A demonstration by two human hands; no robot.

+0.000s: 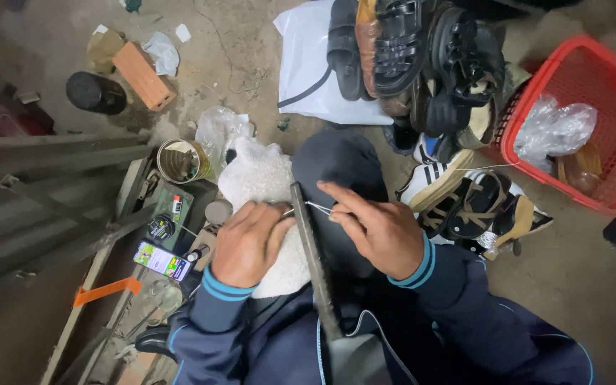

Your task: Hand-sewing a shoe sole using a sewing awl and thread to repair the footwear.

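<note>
While my left hand point(247, 242) clamps the dark flat shoe sole point(313, 249) against white cloth point(262, 175), my right hand point(379, 228) pinches the thin white thread point(317, 207), mid-stitch; next, I judge, a steady pull.

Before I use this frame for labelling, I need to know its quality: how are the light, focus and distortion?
Head view: dim, flat light with no hard shadows. The left hand and right hand on the dark sole are fairly sharp. Wide-lens bending shows at the edges, where the red basket blurs. Mild glare comes off the white plastic bag and the clear bag in the basket.
</note>
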